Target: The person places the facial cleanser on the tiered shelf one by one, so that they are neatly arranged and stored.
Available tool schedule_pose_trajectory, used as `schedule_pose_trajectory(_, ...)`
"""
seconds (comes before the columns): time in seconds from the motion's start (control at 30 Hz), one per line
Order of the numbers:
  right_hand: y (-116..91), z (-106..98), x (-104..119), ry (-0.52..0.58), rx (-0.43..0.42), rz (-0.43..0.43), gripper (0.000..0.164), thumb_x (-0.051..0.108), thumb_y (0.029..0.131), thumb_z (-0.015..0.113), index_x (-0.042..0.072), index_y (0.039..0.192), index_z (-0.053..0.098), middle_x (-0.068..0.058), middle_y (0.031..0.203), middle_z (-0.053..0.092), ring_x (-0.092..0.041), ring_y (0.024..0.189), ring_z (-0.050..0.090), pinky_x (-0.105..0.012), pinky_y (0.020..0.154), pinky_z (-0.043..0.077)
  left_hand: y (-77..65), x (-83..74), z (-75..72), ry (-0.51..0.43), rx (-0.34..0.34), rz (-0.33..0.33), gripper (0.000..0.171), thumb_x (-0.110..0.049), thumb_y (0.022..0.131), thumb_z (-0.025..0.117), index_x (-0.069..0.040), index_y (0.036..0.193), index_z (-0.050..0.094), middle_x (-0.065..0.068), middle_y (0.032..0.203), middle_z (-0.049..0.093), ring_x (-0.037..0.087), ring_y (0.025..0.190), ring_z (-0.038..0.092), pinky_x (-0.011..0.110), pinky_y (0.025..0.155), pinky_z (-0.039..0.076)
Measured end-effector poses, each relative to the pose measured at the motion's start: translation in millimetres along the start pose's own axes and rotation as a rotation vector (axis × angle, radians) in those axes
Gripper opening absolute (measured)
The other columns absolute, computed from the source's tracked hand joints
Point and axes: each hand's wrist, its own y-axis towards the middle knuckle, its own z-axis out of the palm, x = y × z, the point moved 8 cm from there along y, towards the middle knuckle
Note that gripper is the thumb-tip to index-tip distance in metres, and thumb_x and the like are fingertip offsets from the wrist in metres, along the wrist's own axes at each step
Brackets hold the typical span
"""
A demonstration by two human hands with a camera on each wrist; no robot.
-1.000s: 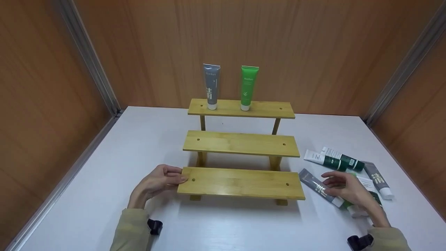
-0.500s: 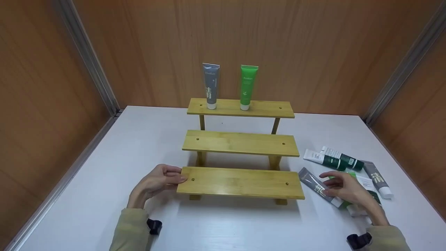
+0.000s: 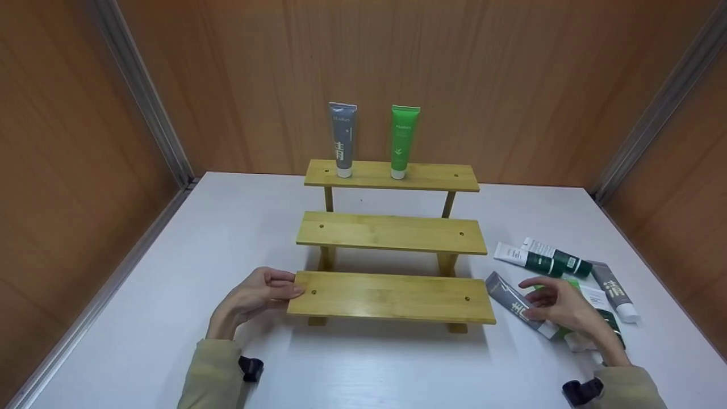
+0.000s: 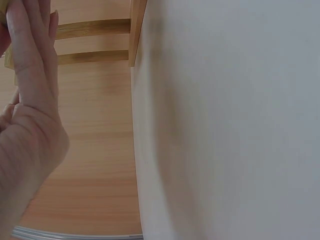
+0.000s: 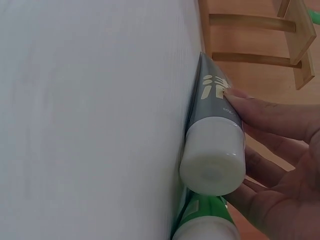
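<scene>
My left hand (image 3: 255, 295) pinches the left end of the lowest board of a three-tier wooden display stand (image 3: 392, 298), thumb on top. In the left wrist view, the left hand (image 4: 35, 100) appears at the stand's edge. My right hand (image 3: 568, 307) holds a grey squeeze tube (image 3: 511, 301) lying by the stand's lower right corner. In the right wrist view its thumb lies on the printed side of the grey tube (image 5: 212, 100), with the white cap towards the camera. A second grey tube (image 3: 343, 136) and a green tube (image 3: 404, 139) stand cap-down on the top board.
To the right lie several other tubes: dark green and white ones (image 3: 545, 264), another grey one (image 3: 613, 289), and a green one partly hidden under the right hand. Wood-grain panels (image 3: 511, 85) enclose the white table (image 3: 244, 227) at the back and sides.
Both hands stay nearly in place; the right hand's fingers shift slightly leftwards over the grey tube. The whole scene drifts a little with the head camera.
</scene>
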Motion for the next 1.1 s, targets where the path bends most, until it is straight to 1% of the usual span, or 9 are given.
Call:
schedule_pose_trajectory(0.27,0.1,-0.4,-3.9,0.015,-0.014,0.053,0.061,0.009,0.081,0.081,-0.004,0.135,0.056,-0.021,0.114,0.068,-0.022,0.098,0.064,-0.022,0.075,0.055,0.4,0.6,0.5,-0.008,0.002,0.004,0.06,-0.012,0.091,0.075,0.019,0.135,0.047,0.003,0.099,0.077,0.013,0.092,0.074,0.029,0.083,0.063)
schedule_pose_trajectory(0.47,1.7,-2.4,-4.3,0.005,-0.021,0.05,0.058,0.009,0.083,0.079,-0.005,0.134,0.057,-0.023,0.12,0.066,-0.024,0.103,0.064,-0.021,0.08,0.055,-0.1,-0.2,0.7,-0.012,0.007,0.012,0.055,-0.011,0.091,0.074,0.017,0.131,0.05,0.002,0.097,0.077,0.013,0.091,0.075,0.028,0.083,0.063)
schedule_pose_trajectory(0.57,2.6,-3.9,-3.7,-0.006,-0.029,0.049,0.056,0.008,0.084,0.078,-0.005,0.135,0.057,-0.026,0.125,0.064,-0.028,0.108,0.064,-0.028,0.087,0.056,-0.3,-0.9,0.5,-0.004,0.01,0.018,0.053,-0.012,0.091,0.074,0.016,0.13,0.052,0.002,0.097,0.077,0.014,0.091,0.075,0.028,0.083,0.063)
schedule_pose_trajectory(0.67,2.8,-5.5,-2.3,-0.017,-0.039,0.046,0.056,0.007,0.085,0.076,-0.006,0.136,0.056,-0.028,0.129,0.061,-0.031,0.111,0.063,-0.035,0.092,0.056,-0.5,-1.1,0.3,0.003,0.01,0.018,0.056,-0.013,0.091,0.074,0.017,0.132,0.05,0.003,0.098,0.077,0.014,0.092,0.075,0.028,0.083,0.063)
schedule_pose_trajectory(0.73,2.9,-6.4,-1.3,-0.015,-0.043,0.045,0.057,0.006,0.086,0.075,-0.007,0.137,0.054,-0.029,0.131,0.06,-0.032,0.112,0.063,-0.033,0.092,0.056,-0.3,-0.8,0.5,0.004,0.01,0.017,0.059,-0.013,0.091,0.075,0.018,0.134,0.049,0.003,0.099,0.077,0.014,0.093,0.075,0.028,0.084,0.063)
schedule_pose_trajectory(0.83,3.2,-7.5,-0.1,-0.01,-0.047,0.053,0.058,0.006,0.088,0.074,-0.008,0.14,0.052,-0.03,0.132,0.058,-0.03,0.112,0.061,-0.025,0.089,0.052,-0.1,-0.8,0.5,0.004,0.008,0.017,0.06,-0.013,0.091,0.075,0.018,0.134,0.049,0.004,0.099,0.077,0.014,0.093,0.075,0.028,0.084,0.063)
schedule_pose_trajectory(0.9,3.4,-7.9,0.4,-0.009,-0.051,0.066,0.059,0.006,0.089,0.072,-0.007,0.142,0.05,-0.029,0.134,0.058,-0.028,0.113,0.059,-0.024,0.09,0.051,0.1,-0.7,0.5,0.005,0.007,0.017,0.059,-0.013,0.091,0.075,0.018,0.134,0.049,0.003,0.099,0.077,0.014,0.093,0.075,0.028,0.084,0.063)
schedule_pose_trajectory(1.03,3.4,-8.6,4.1,-0.021,-0.066,0.054,0.06,0.008,0.091,0.071,-0.008,0.143,0.047,-0.029,0.135,0.057,-0.031,0.116,0.057,-0.036,0.097,0.052,-0.1,-0.3,-0.1,0.004,-0.002,0.011,0.056,-0.013,0.091,0.075,0.017,0.132,0.051,0.003,0.097,0.077,0.014,0.092,0.075,0.028,0.083,0.063)
schedule_pose_trajectory(1.1,2.3,-8.0,6.9,-0.015,-0.069,0.043,0.059,0.008,0.092,0.07,-0.01,0.143,0.046,-0.03,0.135,0.057,-0.034,0.119,0.057,-0.042,0.101,0.052,-0.4,-0.3,0.2,0.001,0.002,0.01,0.057,-0.012,0.091,0.075,0.018,0.132,0.049,0.003,0.098,0.077,0.014,0.092,0.075,0.028,0.083,0.063)
